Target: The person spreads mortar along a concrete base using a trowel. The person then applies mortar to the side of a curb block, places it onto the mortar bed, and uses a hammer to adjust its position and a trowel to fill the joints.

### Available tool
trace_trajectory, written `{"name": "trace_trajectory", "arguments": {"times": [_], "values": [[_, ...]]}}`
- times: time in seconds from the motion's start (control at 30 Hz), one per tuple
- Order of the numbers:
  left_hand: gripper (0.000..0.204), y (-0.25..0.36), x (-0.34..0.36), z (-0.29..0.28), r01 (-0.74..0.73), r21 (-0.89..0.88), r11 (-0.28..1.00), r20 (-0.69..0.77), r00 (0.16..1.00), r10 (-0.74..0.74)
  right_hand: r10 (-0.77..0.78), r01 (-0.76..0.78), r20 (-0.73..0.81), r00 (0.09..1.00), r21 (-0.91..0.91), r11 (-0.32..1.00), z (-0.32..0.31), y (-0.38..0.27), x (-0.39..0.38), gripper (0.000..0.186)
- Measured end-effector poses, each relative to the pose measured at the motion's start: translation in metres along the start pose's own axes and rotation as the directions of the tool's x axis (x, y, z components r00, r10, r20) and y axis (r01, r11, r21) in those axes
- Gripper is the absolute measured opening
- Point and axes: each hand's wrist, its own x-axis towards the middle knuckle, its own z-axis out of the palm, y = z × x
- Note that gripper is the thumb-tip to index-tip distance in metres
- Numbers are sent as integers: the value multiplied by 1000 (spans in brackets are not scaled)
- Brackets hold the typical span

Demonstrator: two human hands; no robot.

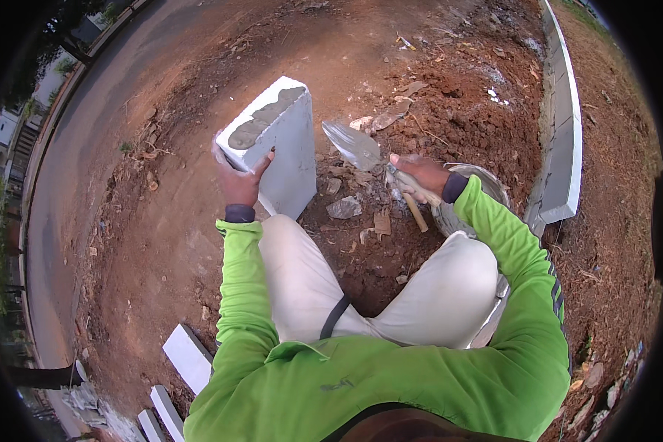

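Observation:
My left hand (pixel 240 177) grips a white block (pixel 287 162) standing on edge, fingers round its near end; grey mortar (pixel 265 118) covers much of its narrow top face. To the block's right, my right hand (pixel 420 177) is closed on a trowel (pixel 352 146), its mortar-smeared blade held level with the block. Below that hand a wooden handle (pixel 416 216) points down toward the dirt; what it belongs to is hidden. A round bucket (pixel 493 182) sits behind my right wrist, partly hidden by my arm.
A low wall of blocks (pixel 563 147) runs along my right. Loose white blocks (pixel 186 357) lie behind my left elbow. Stone and rubble bits (pixel 344 208) lie in red dirt ahead. A curbed paved road (pixel 85 118) runs along the left, with trees and a fence beyond.

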Motion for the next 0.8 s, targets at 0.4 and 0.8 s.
{"name": "trace_trajectory", "arguments": {"times": [0.4, 0.8], "values": [[101, 30, -4, 23, 60, -28, 998, 126, 990, -56, 107, -763, -756, 646, -639, 95, -88, 62, -203, 38], [98, 39, -4, 32, -12, 93, 996, 96, 995, 3, 564, -585, -619, 547, 199, 786, -77, 123, -256, 58]]}}
